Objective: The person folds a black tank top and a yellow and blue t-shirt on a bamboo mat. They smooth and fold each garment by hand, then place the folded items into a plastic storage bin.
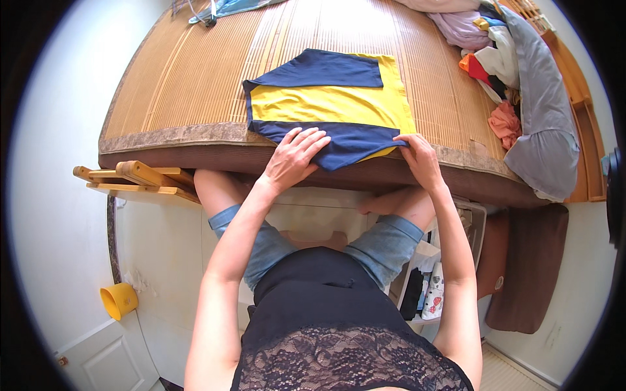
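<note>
A yellow shirt with navy sleeves (332,103) lies spread on the bamboo mat (195,78) in front of me. Its navy collar edge points left and the yellow hem is at the right. The far sleeve (337,71) is folded flat across the yellow body. My left hand (296,157) rests palm down on the near sleeve (342,139), gripping nothing. At that sleeve's right end, my right hand (421,159) pinches the cuff corner between thumb and fingers. Part of the near sleeve and a yellow edge hang over the bed's front edge.
Mixed clothes (494,68) and a grey cloth (543,97) are heaped at the bed's right side. A folded wooden stool (142,178) leans at the left. A storage bin (425,288) stands by my right leg, and a yellow bucket (119,299) sits on the floor.
</note>
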Available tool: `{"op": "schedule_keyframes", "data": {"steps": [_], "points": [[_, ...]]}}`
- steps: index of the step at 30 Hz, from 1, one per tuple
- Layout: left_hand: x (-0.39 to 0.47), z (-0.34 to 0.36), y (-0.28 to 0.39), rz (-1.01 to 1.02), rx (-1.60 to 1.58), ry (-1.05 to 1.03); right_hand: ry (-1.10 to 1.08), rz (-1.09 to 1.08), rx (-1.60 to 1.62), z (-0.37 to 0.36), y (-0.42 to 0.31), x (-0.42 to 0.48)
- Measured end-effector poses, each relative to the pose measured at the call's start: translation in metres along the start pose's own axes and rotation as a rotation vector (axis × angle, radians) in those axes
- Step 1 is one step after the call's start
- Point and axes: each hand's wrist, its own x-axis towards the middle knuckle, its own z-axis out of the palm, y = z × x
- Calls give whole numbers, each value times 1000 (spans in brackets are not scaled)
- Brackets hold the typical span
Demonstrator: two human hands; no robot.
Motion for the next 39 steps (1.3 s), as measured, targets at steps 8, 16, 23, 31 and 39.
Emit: {"op": "schedule_keyframes", "data": {"steps": [8,16,23,31,39], "points": [[-4,12,0,27,45,90,-43,-275,-168,-8,3,2],[5,-28,0,-236,-306,143,46,133,274,-21,10,5],[53,-34,-30,-604,-427,125,108,242,235,-11,44,70],[98,-24,-78,-766,-205,86,121,366,310,18,51,144],[123,-9,-111,-802,-48,-52,51,463,62,38,78,184]]}}
